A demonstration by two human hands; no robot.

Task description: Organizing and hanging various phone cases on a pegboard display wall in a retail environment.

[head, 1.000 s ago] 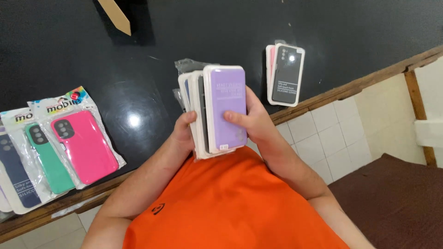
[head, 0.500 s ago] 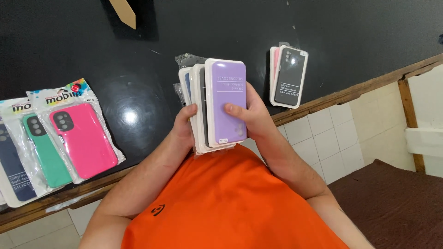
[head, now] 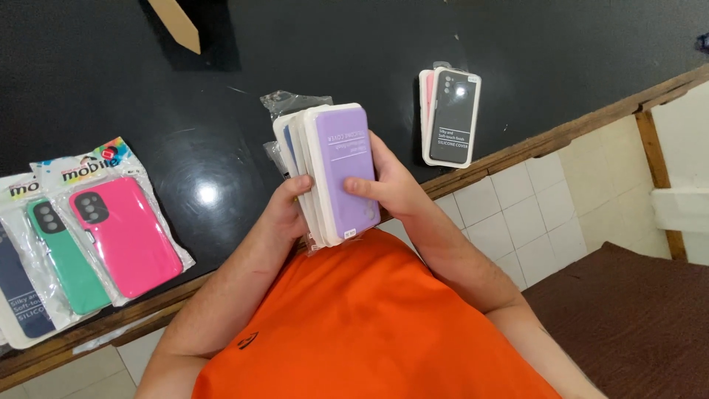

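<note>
Both my hands hold a fanned stack of boxed phone covers [head: 329,174] over the near edge of a black counter [head: 111,81]. The front box is lilac with a white rim; white and blue ones show behind it. My left hand [head: 284,210] grips the stack's left side from below. My right hand [head: 391,185] wraps the right side, thumb pressed across the lilac box's face.
A small pile with a black boxed cover [head: 450,117] on top lies to the right on the counter. At left lie bagged cases: pink [head: 122,222], green [head: 66,255] and dark blue [head: 18,284]. An empty clear bag [head: 292,100] lies behind the stack. A tiled wall drops below the wooden counter edge [head: 591,118].
The stack and both hands stay in nearly the same grip; the view has only shifted slightly, with the stack a little lower in frame.
</note>
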